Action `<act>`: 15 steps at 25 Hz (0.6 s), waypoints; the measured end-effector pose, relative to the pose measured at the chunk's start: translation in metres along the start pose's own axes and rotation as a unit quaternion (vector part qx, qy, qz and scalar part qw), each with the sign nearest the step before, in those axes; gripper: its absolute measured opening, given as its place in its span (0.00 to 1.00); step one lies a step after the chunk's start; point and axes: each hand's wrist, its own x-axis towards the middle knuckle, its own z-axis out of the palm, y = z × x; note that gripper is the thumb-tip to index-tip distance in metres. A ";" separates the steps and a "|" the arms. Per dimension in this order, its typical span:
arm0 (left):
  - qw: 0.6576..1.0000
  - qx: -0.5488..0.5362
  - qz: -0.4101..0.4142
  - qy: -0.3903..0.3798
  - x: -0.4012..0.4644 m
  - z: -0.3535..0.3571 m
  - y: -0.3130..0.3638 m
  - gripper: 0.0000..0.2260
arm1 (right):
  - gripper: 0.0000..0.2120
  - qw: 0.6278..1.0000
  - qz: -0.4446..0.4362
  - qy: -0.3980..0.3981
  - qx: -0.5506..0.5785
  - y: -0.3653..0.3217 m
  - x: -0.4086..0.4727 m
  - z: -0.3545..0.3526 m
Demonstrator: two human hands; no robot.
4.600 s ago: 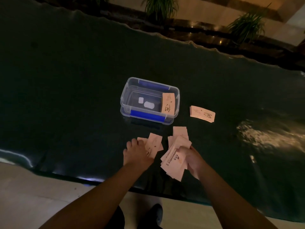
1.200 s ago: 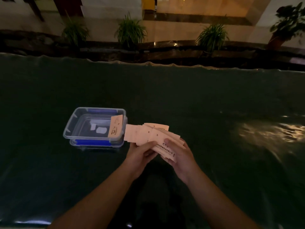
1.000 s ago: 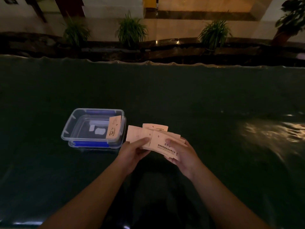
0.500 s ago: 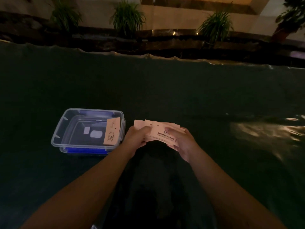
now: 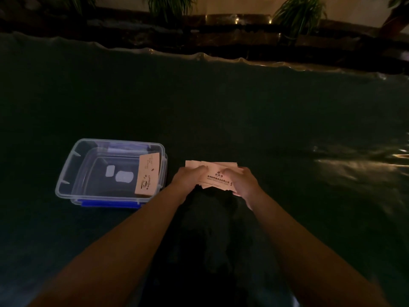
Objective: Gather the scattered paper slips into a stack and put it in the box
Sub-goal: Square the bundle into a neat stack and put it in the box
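Both my hands hold a bundle of pale pink paper slips just above the dark table, right of the box. My left hand grips the bundle's left end and my right hand grips its right end, thumb on top. The slips overlap unevenly, with printed text on the top one. The clear plastic box with blue clips sits open to the left. One stack of slips leans against its right inner wall.
The table is covered with a dark green sheet with a wavy far edge. Potted plants and a low ledge lie beyond it. A glare patch shines at the right.
The fanned slips have been pushed closer together between my hands, into a tighter bundle. Earlier I was picking loose slips off the table; none lie there now.
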 end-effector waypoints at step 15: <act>0.980 -0.127 0.049 -0.145 -0.034 -0.026 -0.021 0.31 | 0.33 0.968 0.051 -0.199 0.144 0.050 -0.038 -0.021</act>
